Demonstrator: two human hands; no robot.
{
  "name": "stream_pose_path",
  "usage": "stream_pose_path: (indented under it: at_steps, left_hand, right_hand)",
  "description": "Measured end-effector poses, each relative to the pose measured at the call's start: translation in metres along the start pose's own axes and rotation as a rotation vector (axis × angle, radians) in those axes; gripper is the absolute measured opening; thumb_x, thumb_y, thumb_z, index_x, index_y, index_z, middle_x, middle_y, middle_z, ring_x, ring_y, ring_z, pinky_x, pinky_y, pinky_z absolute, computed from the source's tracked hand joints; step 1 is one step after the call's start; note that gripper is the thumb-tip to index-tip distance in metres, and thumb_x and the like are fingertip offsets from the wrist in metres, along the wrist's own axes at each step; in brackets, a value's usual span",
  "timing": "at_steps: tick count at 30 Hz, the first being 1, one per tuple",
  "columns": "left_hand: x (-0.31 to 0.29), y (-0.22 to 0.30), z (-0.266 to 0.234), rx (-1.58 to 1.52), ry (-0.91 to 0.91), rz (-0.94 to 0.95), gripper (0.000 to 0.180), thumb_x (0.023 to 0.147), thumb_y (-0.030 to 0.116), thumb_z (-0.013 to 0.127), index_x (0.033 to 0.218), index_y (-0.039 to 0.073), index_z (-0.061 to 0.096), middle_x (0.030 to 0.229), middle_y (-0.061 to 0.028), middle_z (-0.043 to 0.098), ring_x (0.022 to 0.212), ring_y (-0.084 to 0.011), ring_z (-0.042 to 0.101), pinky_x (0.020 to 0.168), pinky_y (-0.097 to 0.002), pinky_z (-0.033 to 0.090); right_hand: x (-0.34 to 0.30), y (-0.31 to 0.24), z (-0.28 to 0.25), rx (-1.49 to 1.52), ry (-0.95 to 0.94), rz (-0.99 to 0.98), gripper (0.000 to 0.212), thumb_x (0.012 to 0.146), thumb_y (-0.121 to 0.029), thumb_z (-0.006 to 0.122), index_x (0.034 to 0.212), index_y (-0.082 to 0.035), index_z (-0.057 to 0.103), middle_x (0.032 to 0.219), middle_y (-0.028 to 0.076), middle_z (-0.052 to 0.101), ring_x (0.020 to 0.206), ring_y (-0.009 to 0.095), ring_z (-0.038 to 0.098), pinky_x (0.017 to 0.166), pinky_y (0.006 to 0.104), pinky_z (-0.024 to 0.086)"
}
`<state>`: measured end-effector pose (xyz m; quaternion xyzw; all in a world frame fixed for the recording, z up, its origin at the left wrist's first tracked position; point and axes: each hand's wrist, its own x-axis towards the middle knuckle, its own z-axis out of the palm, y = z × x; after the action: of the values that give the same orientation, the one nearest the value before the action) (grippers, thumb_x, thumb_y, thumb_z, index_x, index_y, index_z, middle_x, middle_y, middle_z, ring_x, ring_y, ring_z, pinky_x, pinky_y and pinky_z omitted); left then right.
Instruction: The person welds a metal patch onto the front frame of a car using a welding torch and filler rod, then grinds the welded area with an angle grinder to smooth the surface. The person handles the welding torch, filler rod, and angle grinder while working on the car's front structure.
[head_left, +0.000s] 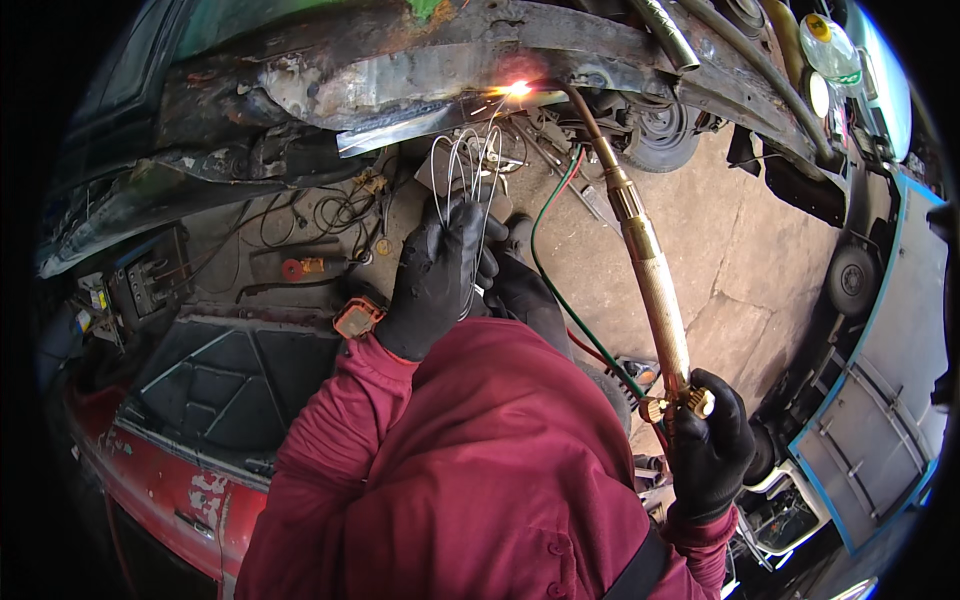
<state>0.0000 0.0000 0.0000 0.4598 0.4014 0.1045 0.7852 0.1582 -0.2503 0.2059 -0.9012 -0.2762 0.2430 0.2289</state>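
Note:
My right hand (712, 445), black-gloved, is closed around the valve end of a brass gas welding torch (655, 290). The torch slants up and left, its bent tip meeting a bright glowing spot (518, 88) on the lower edge of a rusty car body panel (400, 80). A loosely looped coil of thin wire (450, 180) is gripped in my left hand (430, 270), also gloved in black. One end of the wire reaches up close to the glow. Just left of there, a bare metal strip (385, 135) lies along the panel's lower edge.
Green and red hoses (538, 235) run down from the work past my legs. An angle grinder (312, 267) and tangled cables (345, 215) lie on the floor at left. A red car door (180, 470) is lower left. At right lie a wheel (853, 280) and blue-edged panel (870, 400).

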Motion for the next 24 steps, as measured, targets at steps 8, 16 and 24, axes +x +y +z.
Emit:
stream_pose_path:
  at_steps: [8,16,24]
  left_hand:
    - [-0.0013,0.0083,0.0054,0.028,0.090,0.058,0.043,0.119,0.041,0.045,0.128,0.005,0.066,0.090,-0.0029,0.069,0.066,-0.0064,0.059,0.061,-0.0257,0.052]
    - [0.0033,0.0014,-0.0015,-0.021,0.023,0.002,0.042,0.119,0.038,0.046,0.140,0.005,0.062,0.104,-0.0035,0.072,0.070,-0.0059,0.060,0.062,-0.0252,0.053]
    - [0.0012,0.0031,0.0021,-0.020,0.038,0.035,0.043,0.119,0.037,0.046,0.146,0.006,0.061,0.104,-0.0027,0.072,0.069,-0.0058,0.059,0.061,-0.0245,0.053]
  right_hand:
    - [0.0036,-0.0039,0.0058,0.063,0.001,0.054,0.034,0.099,-0.013,0.071,0.131,0.000,0.070,0.104,0.015,0.074,0.087,0.019,0.073,0.079,0.0341,0.058]
    - [0.0026,-0.0009,0.0048,0.081,-0.008,0.060,0.035,0.100,-0.014,0.072,0.131,0.002,0.070,0.107,0.014,0.074,0.092,0.020,0.073,0.082,0.0343,0.058]
    - [0.0002,-0.0032,0.0027,0.170,-0.020,0.137,0.034,0.099,-0.010,0.073,0.130,0.003,0.069,0.109,0.016,0.074,0.099,0.022,0.073,0.087,0.0349,0.058]
